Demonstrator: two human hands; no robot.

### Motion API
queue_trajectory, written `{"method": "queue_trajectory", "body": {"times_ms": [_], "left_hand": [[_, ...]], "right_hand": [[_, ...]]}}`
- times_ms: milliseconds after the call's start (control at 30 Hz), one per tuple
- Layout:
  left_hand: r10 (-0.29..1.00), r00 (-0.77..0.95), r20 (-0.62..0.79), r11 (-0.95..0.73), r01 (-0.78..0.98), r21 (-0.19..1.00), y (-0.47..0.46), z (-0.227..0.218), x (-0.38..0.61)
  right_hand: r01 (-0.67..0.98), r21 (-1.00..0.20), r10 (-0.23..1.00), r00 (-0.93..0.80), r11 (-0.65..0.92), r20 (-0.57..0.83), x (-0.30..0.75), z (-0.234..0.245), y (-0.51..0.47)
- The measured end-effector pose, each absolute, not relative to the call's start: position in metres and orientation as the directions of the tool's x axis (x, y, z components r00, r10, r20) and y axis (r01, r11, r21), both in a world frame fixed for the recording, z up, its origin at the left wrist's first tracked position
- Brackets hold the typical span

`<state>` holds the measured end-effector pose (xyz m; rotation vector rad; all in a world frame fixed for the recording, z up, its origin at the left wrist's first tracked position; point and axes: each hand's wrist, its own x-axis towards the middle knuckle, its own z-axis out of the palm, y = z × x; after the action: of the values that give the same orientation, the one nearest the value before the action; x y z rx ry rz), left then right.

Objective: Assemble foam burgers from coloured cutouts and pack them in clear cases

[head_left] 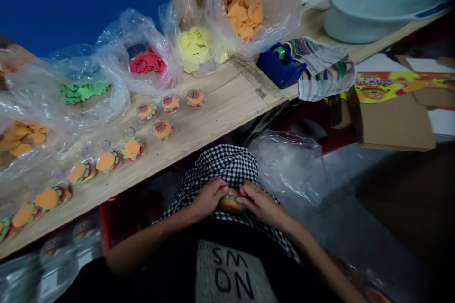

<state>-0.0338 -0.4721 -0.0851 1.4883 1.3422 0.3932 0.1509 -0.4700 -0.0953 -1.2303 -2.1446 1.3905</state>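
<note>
Over my lap, on black-and-white checked cloth (227,163), I hold a small toy burger (231,202) between both hands. My left hand (212,195) grips its left side with the fingers closed. From the right, my right hand (259,202) presses on it with thumb and fingers. Part of the burger is hidden by the fingers, and I cannot tell whether it has a clear shell. Several burgers with orange tops (107,162) stand in a row along the table's front edge. Behind them sit packed burgers with printed labels (162,129).
Plastic bags along the table (220,118) hold green pieces (85,93), red pieces (147,61), yellow pieces (195,47) and orange pieces (245,16). A blue tape dispenser (280,66), striped cloth (325,75) and pale basin (377,9) stand right. Cardboard boxes (394,123) lie below.
</note>
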Motion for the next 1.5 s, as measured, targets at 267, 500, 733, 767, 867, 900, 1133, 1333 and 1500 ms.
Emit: {"method": "queue_trajectory", "body": {"times_ms": [267,500,733,767,867,900,1133,1333,1500], "left_hand": [[0.869,0.386,-0.311,0.053,0.551,0.833,-0.474,-0.073,-0.033],[0.849,0.452,-0.274,-0.028,0.556,0.831,-0.474,-0.069,-0.03],[0.862,0.393,-0.32,0.068,0.536,0.841,-0.474,-0.076,-0.027],[0.862,0.385,-0.33,0.083,0.534,0.841,-0.474,-0.078,-0.026],[0.856,0.376,-0.356,0.122,0.522,0.844,-0.473,-0.082,-0.024],[0.859,0.363,-0.362,0.138,0.516,0.846,-0.472,-0.083,-0.024],[0.874,0.252,-0.415,0.261,0.475,0.84,-0.472,-0.089,-0.032],[0.867,0.283,-0.411,0.24,0.486,0.84,-0.47,-0.092,-0.031],[0.84,0.449,-0.306,0.128,0.383,0.915,-0.466,-0.097,-0.037]], "right_hand": [[0.507,-0.847,0.771,-0.6,0.158,-0.215,0.152,-0.091,-0.475],[0.514,-0.823,0.752,-0.635,0.242,-0.176,0.146,-0.08,-0.471],[0.467,-0.852,0.734,-0.66,0.236,-0.159,0.144,-0.089,-0.473],[0.46,-0.856,0.733,-0.663,0.236,-0.154,0.144,-0.091,-0.474],[0.451,-0.862,0.734,-0.663,0.232,-0.149,0.145,-0.095,-0.474],[0.455,-0.861,0.74,-0.655,0.226,-0.152,0.147,-0.096,-0.474],[0.503,-0.861,0.805,-0.54,0.072,-0.248,0.16,-0.099,-0.477],[0.409,-0.911,0.81,-0.514,-0.058,-0.282,0.159,-0.107,-0.482],[0.24,-0.925,0.812,-0.447,-0.295,-0.375,0.164,-0.121,-0.478]]}}
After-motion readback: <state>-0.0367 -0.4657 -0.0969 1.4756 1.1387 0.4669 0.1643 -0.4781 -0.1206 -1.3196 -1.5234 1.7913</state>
